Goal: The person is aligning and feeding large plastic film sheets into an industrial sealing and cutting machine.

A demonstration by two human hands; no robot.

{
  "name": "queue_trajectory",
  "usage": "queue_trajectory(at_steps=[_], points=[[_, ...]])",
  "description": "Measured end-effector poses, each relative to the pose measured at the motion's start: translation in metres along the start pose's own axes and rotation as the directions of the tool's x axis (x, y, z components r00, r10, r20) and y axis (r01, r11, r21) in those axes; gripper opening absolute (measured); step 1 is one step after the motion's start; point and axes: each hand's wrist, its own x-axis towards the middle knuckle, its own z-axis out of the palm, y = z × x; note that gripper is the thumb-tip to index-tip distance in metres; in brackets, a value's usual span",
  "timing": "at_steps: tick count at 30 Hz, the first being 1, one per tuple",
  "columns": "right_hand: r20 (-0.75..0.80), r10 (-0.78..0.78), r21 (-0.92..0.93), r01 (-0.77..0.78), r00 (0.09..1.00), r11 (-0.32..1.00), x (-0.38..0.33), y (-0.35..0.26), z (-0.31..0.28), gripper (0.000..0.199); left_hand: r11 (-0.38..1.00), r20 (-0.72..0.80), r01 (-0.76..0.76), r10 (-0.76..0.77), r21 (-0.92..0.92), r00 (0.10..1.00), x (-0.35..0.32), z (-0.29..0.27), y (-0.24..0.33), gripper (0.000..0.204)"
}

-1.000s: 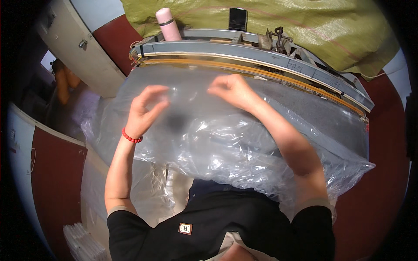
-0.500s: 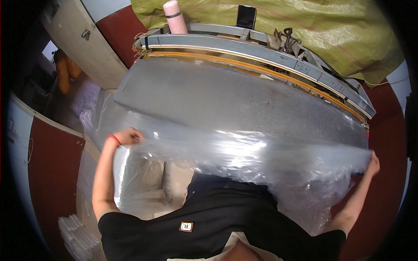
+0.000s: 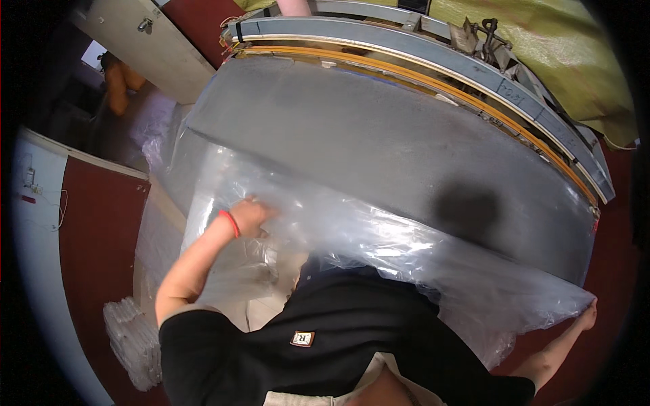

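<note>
A large sheet of clear plastic film lies across the near edge of a grey table and hangs down toward me. My left hand, with a red band on its wrist, grips the film's left part at the table's near left. My right hand is stretched far out to the lower right and pinches the film's right corner. The film is pulled wide between both hands.
A metal and orange rail runs along the table's far edge, with a yellow-green cover behind it. More clear plastic hangs at the table's left. A stack of folded plastic lies on the floor at lower left. A beige cabinet stands far left.
The film first covered the table under both hands; my hands drew it wide and toward me, baring the grey top. My left hand has moved right along the film; the right stays stretched out.
</note>
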Motion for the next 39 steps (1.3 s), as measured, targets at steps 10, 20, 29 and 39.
queue_trajectory(at_steps=[10,20,29,39], points=[[0.071,-0.111,0.094,0.104,0.991,0.99,-0.041,-0.071,0.055,0.048,0.731,-0.951,0.651,-0.307,-0.205,0.045,-0.14,-0.166,-0.201,0.013],[0.179,-0.265,-0.103,0.286,0.948,0.953,-0.037,-0.081,0.103,0.04,0.663,-0.47,0.396,-0.739,-0.635,0.483,0.059,-0.088,-0.25,0.066],[0.028,-0.045,-0.479,0.053,0.999,0.876,-0.098,-0.131,0.093,0.038,0.732,-0.536,0.513,-0.68,-0.449,0.501,0.062,-0.093,-0.321,0.065],[-0.175,-0.034,-0.453,-0.05,0.984,0.89,-0.127,-0.171,0.1,0.026,0.68,-0.509,-0.293,-0.137,-0.672,0.85,0.186,-0.215,0.026,0.024]])
